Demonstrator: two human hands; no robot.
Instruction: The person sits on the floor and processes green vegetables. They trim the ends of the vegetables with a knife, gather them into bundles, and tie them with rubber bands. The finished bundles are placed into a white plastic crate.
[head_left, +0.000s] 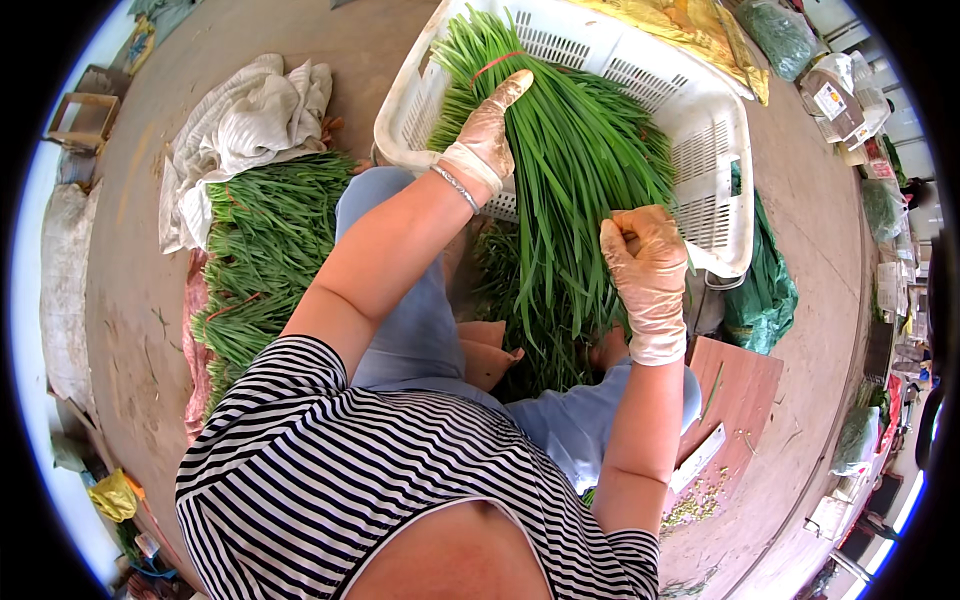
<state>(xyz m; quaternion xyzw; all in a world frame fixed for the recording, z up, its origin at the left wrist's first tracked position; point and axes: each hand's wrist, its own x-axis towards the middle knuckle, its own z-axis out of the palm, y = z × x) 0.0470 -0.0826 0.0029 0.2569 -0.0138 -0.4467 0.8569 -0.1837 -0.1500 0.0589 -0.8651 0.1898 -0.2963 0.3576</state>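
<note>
My left hand (486, 139), in a thin glove, grips a bundle of garlic chives (559, 142) just below its red band (495, 66). The bundle slants over the near side of a white plastic crate (716, 142), its cut ends to the upper left and its leaf tips hanging towards me. My right hand (646, 251), also gloved, is closed in a fist at the right edge of the leaf tips. Whether a leaf is pinched in it, I cannot see. More chives (637, 112) lie inside the crate, partly behind the bundle.
Banded chives (270, 225) are stacked at my left, partly under a pale cloth (247, 112). Loose leaves (536, 337) lie between my legs. To my right, a knife (697, 457) rests on a brown board (739, 382) near cut scraps. A green bag (761, 292) sits beside the crate.
</note>
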